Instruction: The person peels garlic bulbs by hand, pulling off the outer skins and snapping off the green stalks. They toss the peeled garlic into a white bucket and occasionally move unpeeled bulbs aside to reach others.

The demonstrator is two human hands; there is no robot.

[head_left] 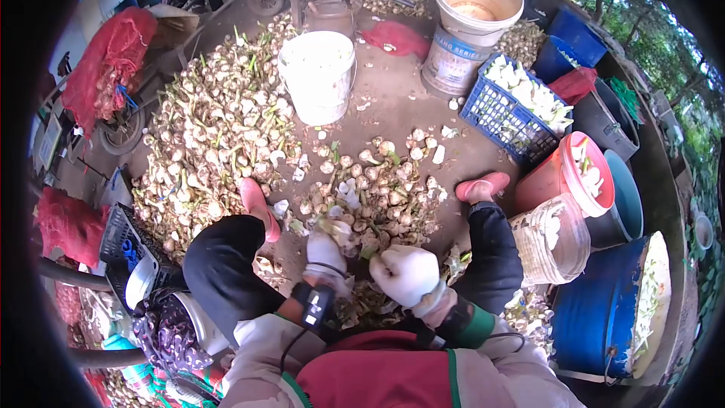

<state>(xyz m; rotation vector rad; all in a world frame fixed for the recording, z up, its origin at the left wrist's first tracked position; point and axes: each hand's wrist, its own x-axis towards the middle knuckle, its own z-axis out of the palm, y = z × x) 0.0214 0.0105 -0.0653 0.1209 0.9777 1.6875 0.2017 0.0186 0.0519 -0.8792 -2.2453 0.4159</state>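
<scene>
Ahead and to the left of gloved left hand: large garlic heap. Gripped in same hand: pale garlic piece, blurred. Just ahead, extending right: smaller garlic pile. In gloved right hand, curled closed: cannot tell what.

head: worn on head | faces forward, down | left hand, right hand close

L hand fwd | R hand curled | both gloved, nr ea. other
</scene>
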